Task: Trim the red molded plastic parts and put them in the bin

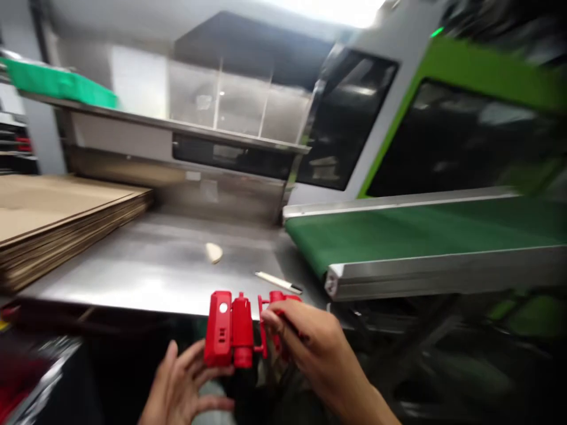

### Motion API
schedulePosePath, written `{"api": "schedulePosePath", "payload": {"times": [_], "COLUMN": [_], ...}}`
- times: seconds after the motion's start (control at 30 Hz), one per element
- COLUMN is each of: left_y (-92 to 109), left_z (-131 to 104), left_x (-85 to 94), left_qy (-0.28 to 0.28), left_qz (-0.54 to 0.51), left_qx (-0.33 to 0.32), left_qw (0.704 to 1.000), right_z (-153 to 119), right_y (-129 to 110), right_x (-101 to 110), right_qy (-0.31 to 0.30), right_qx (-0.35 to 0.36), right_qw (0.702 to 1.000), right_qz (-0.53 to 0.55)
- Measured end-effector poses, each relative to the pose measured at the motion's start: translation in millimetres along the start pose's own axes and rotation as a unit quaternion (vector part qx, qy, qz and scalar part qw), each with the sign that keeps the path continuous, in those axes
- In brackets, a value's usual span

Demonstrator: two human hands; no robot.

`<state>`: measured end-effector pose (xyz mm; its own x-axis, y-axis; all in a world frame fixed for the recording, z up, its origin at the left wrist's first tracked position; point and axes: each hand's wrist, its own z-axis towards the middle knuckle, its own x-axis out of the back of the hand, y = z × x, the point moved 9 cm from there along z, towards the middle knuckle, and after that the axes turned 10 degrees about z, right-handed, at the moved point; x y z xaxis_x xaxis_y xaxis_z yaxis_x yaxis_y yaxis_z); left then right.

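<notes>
Steel bench (155, 271) mostly open; cardboard stack (57, 224) L, conveyor (420, 236) R.

Both hands low in frame, close together, fingers busy.

Left hand (183, 386) comes up from below, palm turned up and inward, fingers spread and curled, fingertips pressing at the top. Right hand (310, 345) reaches in from the right, back of the hand up, wrist angled, thumb and forefinger pinched together at its left edge.

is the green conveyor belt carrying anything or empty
Empty as far as shown: the green conveyor belt has bare surface along its visible length. The red plastic part is in the hands, off the belt.
</notes>
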<state>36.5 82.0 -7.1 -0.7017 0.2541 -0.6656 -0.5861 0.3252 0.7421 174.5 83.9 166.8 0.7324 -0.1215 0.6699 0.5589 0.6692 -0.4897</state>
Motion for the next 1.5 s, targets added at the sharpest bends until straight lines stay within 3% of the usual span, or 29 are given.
{"api": "schedulePosePath", "payload": {"times": [0.07, 0.17, 0.27, 0.33, 0.37, 0.4, 0.43, 0.5, 0.53, 0.57, 0.6, 0.83, 0.93, 1.0, 1.07, 1.17, 1.2, 1.27, 1.3, 1.33, 1.37, 1.4, 1.43, 1.47, 1.5], "left_y": [14, 21, 22, 23, 23, 24, 24, 23, 22, 21, 20, 8, 7, 4, 2, -3, -5, -10, -10, -9, -6, -2, 2, 7, 11], "left_z": [-24, -49, -62, -64, -63, -63, -61, -58, -56, -55, -54, -55, -56, -56, -56, -58, -59, -61, -62, -63, -63, -63, -62, -63, -63], "left_x": [6.3, 20.5, 40.4, 48.2, 51.1, 53.5, 55.4, 57.0, 57.5, 57.9, 59.0, 62.4, 63.4, 58.2, 52.3, 54.1, 54.7, 53.7, 53.1, 54.0, 56.4, 60.3, 64.9, 69.1, 72.0], "left_qy": [0.012, 0.065, 0.136, 0.159, 0.168, 0.176, 0.181, 0.176, 0.169, 0.16, 0.154, 0.115, 0.138, 0.124, 0.101, 0.105, 0.101, 0.079, 0.069, 0.066, 0.073, 0.088, 0.109, 0.13, 0.148], "left_qz": [-0.017, 0.006, 0.044, 0.062, 0.071, 0.078, 0.084, 0.086, 0.084, 0.082, 0.081, 0.108, 0.084, 0.066, 0.048, 0.02, 0.009, -0.017, -0.031, -0.04, -0.045, -0.045, -0.041, -0.036, -0.034], "left_qx": [0.002, 0.032, 0.031, 0.018, 0.011, 0.009, 0.009, 0.021, 0.029, 0.035, 0.042, 0.097, 0.087, 0.095, 0.101, 0.127, 0.142, 0.176, 0.185, 0.179, 0.166, 0.145, 0.116, 0.086, 0.064], "left_qw": [1.0, 0.997, 0.989, 0.985, 0.983, 0.981, 0.98, 0.98, 0.982, 0.983, 0.984, 0.983, 0.983, 0.985, 0.988, 0.986, 0.985, 0.981, 0.98, 0.981, 0.982, 0.984, 0.986, 0.987, 0.986], "right_z": [-18, -30, -37, -43, -51, -63, -74, -89, -93, -95, -96, -104, -108, -108, -103, -88, -81, -70, -71, -74, -75, -70, -61, -53, -48], "right_y": [-13, -26, -15, 20, 43, 62, 72, 63, 53, 44, 40, 42, 41, 39, 40, 49, 49, 33, 19, 7, 1, 6, 20, 40, 60], "right_x": [-47, -86, -91, -76, -70, -74, -87, -123, -135, -143, -147, -160, -161, -160, -155, -138, -129, -108, -100, -94, -88, -81, -77, -77, -80], "right_qy": [-0.041, -0.092, -0.123, -0.044, 0.011, 0.044, 0.038, -0.059, -0.11, -0.144, -0.158, -0.187, -0.201, -0.217, -0.225, -0.2, -0.193, -0.165, -0.137, -0.104, -0.074, -0.055, -0.053, -0.055, -0.056], "right_qx": [0.017, 0.059, 0.049, -0.07, -0.157, -0.24, -0.304, -0.357, -0.356, -0.348, -0.343, -0.366, -0.364, -0.354, -0.33, -0.264, -0.206, -0.012, 0.099, 0.181, 0.209, 0.168, 0.069, -0.059, -0.179], "right_qw": [0.997, 0.989, 0.982, 0.973, 0.945, 0.895, 0.827, 0.681, 0.628, 0.595, 0.581, 0.584, 0.602, 0.626, 0.677, 0.787, 0.845, 0.959, 0.981, 0.978, 0.974, 0.984, 0.993, 0.98, 0.942], "right_qz": [0.064, 0.096, 0.131, 0.214, 0.285, 0.373, 0.472, 0.637, 0.684, 0.71, 0.721, 0.7, 0.681, 0.66, 0.618, 0.52, 0.454, 0.232, 0.1, -0.002, -0.045, -0.011, 0.076, 0.184, 0.277]}}
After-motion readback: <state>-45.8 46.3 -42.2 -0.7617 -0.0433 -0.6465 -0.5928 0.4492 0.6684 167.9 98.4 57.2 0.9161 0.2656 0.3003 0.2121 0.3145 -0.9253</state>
